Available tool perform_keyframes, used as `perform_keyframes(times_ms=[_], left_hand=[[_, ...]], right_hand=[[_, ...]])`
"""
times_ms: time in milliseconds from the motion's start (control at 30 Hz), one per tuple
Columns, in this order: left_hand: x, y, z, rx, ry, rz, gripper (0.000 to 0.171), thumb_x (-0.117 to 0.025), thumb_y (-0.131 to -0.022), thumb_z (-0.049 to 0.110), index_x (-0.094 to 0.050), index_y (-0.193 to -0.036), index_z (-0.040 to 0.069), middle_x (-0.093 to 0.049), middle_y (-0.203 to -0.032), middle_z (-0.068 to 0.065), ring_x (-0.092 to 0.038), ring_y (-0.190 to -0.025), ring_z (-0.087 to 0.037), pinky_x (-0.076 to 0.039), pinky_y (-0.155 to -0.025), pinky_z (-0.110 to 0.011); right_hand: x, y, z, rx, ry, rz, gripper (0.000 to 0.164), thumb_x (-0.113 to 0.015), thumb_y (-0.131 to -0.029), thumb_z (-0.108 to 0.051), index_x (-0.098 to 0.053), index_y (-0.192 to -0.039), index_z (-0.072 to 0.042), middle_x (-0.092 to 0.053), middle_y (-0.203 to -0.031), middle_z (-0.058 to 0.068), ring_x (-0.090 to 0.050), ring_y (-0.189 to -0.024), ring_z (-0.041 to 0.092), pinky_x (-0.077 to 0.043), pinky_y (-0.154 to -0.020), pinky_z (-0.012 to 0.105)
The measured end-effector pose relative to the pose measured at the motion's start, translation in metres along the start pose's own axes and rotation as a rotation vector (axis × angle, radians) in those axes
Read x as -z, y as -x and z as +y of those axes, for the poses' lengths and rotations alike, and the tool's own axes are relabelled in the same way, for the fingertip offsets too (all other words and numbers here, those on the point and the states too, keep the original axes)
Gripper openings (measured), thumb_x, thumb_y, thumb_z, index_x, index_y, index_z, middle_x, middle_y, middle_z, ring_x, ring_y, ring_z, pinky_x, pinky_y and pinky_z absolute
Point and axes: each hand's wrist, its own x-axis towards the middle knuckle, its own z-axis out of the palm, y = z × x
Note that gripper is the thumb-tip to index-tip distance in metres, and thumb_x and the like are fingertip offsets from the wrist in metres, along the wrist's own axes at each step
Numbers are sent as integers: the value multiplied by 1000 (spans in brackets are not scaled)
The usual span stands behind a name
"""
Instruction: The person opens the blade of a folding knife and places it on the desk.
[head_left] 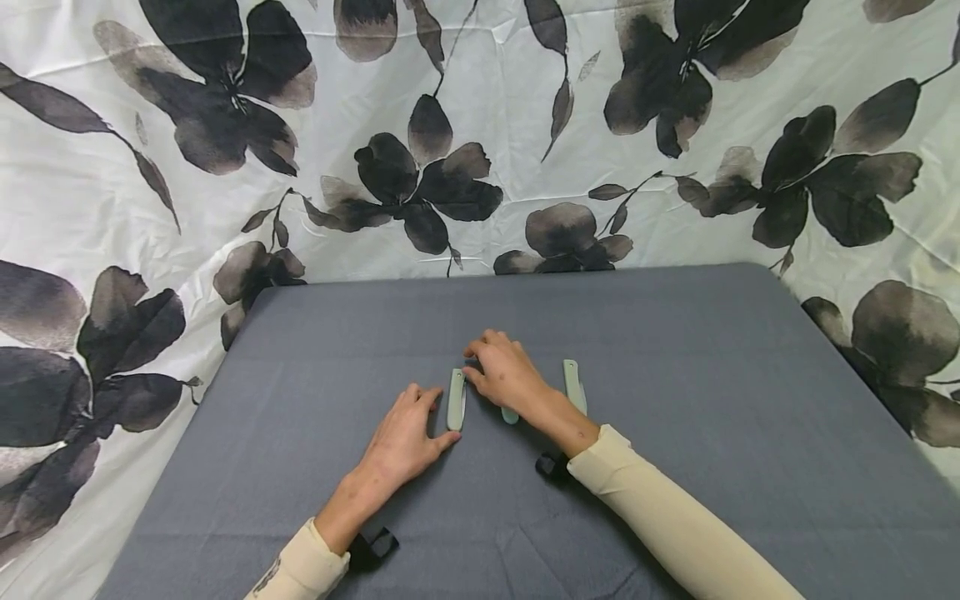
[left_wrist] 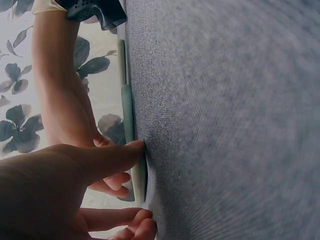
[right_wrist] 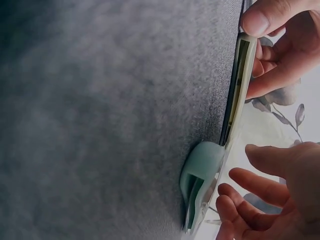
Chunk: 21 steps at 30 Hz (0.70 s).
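Note:
A pale green folding knife [head_left: 456, 400] lies lengthwise on the grey cloth, a thin metal edge along its right side. My left hand [head_left: 405, 437] rests beside it, the thumb at its near end and the fingers spread along its left. My right hand [head_left: 510, 375] hovers around its far end, fingers apart and slightly bent; in the right wrist view this hand [right_wrist: 270, 195] holds nothing. Under the right hand lies a teal slotted handle [right_wrist: 202, 165], mostly hidden in the head view. Right of that wrist is another pale green folding knife [head_left: 573, 383], partly covered by the forearm.
The grey cloth-covered table [head_left: 675, 350] extends around the hands. Behind and at the sides hangs a white floral sheet [head_left: 510, 100]. Black wrist mounts sit under the left cuff [head_left: 315, 554] and the right cuff [head_left: 603, 458].

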Motion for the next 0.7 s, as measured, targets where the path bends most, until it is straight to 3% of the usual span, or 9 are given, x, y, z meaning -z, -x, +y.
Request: perform_keyframes(times_ms=[700], left_hand=[[-3, -2, 0, -2, 7, -15, 59, -86, -87, 24, -65, -138, 4, -55, -102, -9, -44, -79, -16, -45, -75, -35]], right_hand=[[-5, -1, 1, 52, 11, -32, 23, -66, -103, -23, -77, -122, -16, -65, -119, 10, -57, -109, 30, -47, -95, 50]])
